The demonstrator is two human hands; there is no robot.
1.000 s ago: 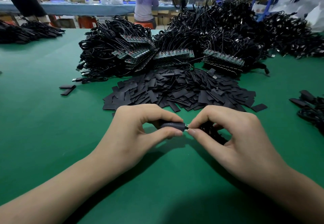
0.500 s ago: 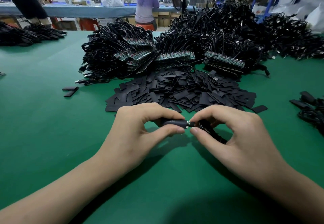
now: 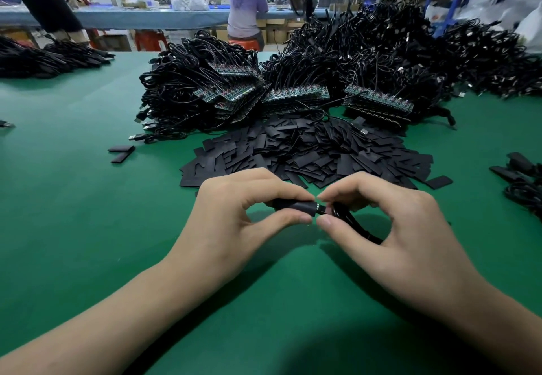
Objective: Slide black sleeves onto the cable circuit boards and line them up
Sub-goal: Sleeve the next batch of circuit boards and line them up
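Observation:
My left hand (image 3: pixel 231 219) pinches a black sleeve (image 3: pixel 294 206) between thumb and forefinger, just above the green table (image 3: pixel 88 228). A short bit of the board sticks out of the sleeve's right end. My right hand (image 3: pixel 390 228) pinches that end and holds the black cable (image 3: pixel 356 226), which loops under its palm. Behind my hands lies a heap of loose flat black sleeves (image 3: pixel 316 151). Further back are stacks of green circuit boards (image 3: pixel 293 97) with their cables piled up (image 3: pixel 366 52).
Two stray sleeves (image 3: pixel 121 151) lie at the left. Sleeved cables (image 3: pixel 522 178) lie at the right edge. Another cable pile (image 3: pixel 44 57) sits far left. People stand and sit at a blue table (image 3: pixel 132 18) beyond.
The sleeve and both hands have stayed in the same spot above the table; my fingertips shifted slightly at the sleeve's right end, where a bit more of the board end shows.

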